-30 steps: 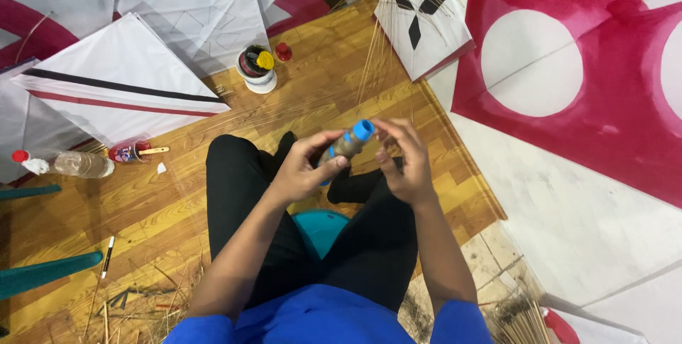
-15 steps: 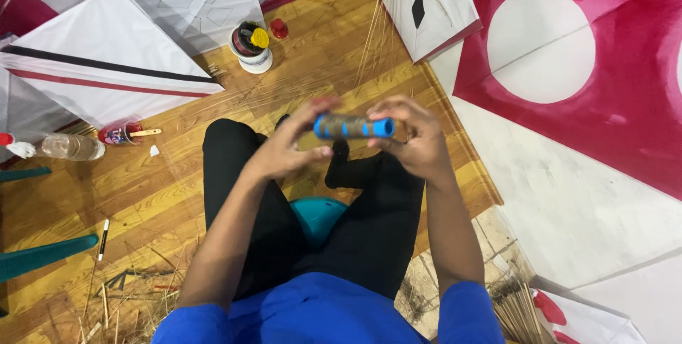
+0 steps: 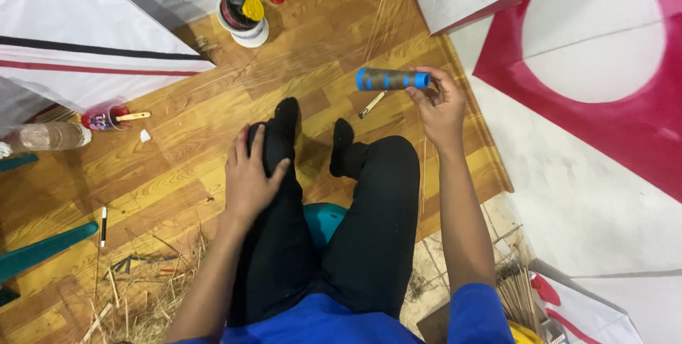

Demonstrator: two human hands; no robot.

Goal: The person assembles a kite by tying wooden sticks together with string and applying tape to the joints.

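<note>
- Fingers of the right hand (image 3: pixel 439 106) are pinching one end of a brown spool with blue bands (image 3: pixel 392 78) — it is lying level above the wooden floor (image 3: pixel 177 152).
- Left hand (image 3: pixel 250 173) is resting open on the left knee (image 3: pixel 273 138), holding nothing.
- Thin bamboo sticks (image 3: pixel 387 10) are lying just beyond the spool.

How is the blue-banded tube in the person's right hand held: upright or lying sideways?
Sideways. The tube lies roughly level, its right end pinched in the fingertips of the right hand, the other end pointing left, free above the wooden floor.
</note>
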